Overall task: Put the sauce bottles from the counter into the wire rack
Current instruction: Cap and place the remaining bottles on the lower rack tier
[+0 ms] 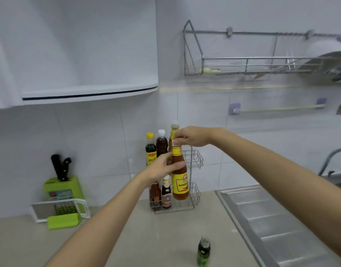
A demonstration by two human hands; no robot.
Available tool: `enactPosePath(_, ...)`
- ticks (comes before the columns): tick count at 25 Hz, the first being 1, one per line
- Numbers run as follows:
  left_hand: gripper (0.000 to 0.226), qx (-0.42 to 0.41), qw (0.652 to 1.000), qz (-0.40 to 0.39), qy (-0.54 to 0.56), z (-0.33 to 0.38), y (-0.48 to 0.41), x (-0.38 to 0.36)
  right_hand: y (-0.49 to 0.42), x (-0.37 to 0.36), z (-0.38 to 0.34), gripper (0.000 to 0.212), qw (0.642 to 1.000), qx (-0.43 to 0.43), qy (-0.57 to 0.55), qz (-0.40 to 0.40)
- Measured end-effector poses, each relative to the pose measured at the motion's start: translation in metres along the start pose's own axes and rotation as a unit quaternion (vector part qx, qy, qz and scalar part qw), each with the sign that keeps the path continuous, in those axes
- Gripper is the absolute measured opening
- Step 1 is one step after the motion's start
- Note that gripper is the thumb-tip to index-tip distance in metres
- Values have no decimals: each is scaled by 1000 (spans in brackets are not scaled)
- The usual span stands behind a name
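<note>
A small green bottle [203,251] waits on the counter [165,237] nearest me. Further out, my left hand [162,168] wraps the chili sauce bottle [179,178] at its shoulder while my right hand [191,136] pinches its cap. I judge I should keep it upright and lower it straight into the wire rack [192,189], clear of the bottles already there.

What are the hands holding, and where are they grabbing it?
Both hold the orange sauce bottle: the right hand pinches its top near the cap, and the left hand wraps its neck and shoulder.
</note>
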State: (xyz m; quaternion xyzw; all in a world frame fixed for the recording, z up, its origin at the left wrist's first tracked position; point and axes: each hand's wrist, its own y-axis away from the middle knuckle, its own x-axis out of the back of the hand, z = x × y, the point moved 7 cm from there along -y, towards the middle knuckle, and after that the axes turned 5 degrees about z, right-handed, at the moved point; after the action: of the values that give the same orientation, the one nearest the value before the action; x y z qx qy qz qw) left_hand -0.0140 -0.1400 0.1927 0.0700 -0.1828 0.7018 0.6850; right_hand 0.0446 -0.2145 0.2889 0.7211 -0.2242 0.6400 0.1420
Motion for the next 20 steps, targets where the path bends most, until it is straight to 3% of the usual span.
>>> enactPosePath(5,36,-9,991,121,-50,5,-5,6,-7,-4,1,42,980,-98,89,149)
enactPosePath(7,38,5,996,86,-24,-3,-2,3,-7,-10,1,42,988,-95,51,112)
enactPosePath(10,36,25,999,6,47,-13,6,8,5,-13,2,35,984,-43,-171,18)
enactPosePath(13,42,58,991,-44,113,-18,10,12,5,-14,-7,36,971,4,-239,13)
enactPosePath(17,42,58,992,-47,97,-21,13,13,1,-14,-13,35,981,30,-189,32)
enactPosePath(20,32,44,997,-20,57,-16,13,12,-4,-13,-8,40,996,16,-49,72)
